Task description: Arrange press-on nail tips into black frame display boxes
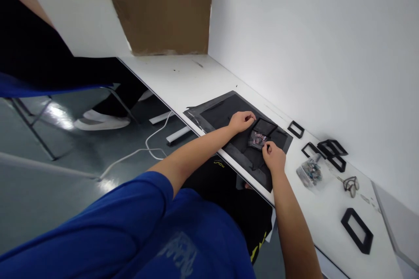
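A small black open frame or tray (267, 127) lies on a dark mat (218, 113) on the white table. Small pinkish pieces (258, 138) lie in its near part, and part of that patch is blurred. My left hand (241, 121) is at the frame's left edge, fingers curled together at its far corner. At the near right corner, beside the pieces, my right hand (273, 156) has thumb and fingers pinched. What either hand holds, if anything, is too small to make out.
Several black rectangular frames (357, 231) lie to the right, some stacked by the wall. Near them are a clear bag of small coloured pieces (310, 172) and a pair of glasses (351, 186). A brown board (163, 13) stands at the back. A person sits at far left.
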Motion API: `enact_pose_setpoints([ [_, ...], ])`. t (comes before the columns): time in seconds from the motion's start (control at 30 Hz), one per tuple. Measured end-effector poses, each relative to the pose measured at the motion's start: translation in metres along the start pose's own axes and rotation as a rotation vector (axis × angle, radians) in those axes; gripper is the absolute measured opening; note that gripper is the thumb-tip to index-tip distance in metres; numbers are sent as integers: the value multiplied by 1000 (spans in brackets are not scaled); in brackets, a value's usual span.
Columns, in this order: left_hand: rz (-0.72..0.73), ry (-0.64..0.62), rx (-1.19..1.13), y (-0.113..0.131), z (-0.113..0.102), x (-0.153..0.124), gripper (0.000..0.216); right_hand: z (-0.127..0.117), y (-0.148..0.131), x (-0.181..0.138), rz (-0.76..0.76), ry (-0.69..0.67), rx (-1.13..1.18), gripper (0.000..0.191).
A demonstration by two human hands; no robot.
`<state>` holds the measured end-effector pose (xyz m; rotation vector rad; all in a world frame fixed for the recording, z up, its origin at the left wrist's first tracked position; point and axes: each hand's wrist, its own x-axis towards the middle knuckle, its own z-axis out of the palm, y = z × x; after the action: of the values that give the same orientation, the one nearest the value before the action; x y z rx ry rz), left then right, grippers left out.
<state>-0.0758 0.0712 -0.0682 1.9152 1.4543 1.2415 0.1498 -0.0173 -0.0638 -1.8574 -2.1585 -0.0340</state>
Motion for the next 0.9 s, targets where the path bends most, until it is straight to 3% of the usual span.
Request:
enact_pose_setpoints([
  [0.57,76,-38,16,2,-1,-1,37,4,9,-1,-67,122,-158,34],
  [0.9,359,-112,23,25,-7,-15,22,1,10,-5,-216,253,-222,30],
])
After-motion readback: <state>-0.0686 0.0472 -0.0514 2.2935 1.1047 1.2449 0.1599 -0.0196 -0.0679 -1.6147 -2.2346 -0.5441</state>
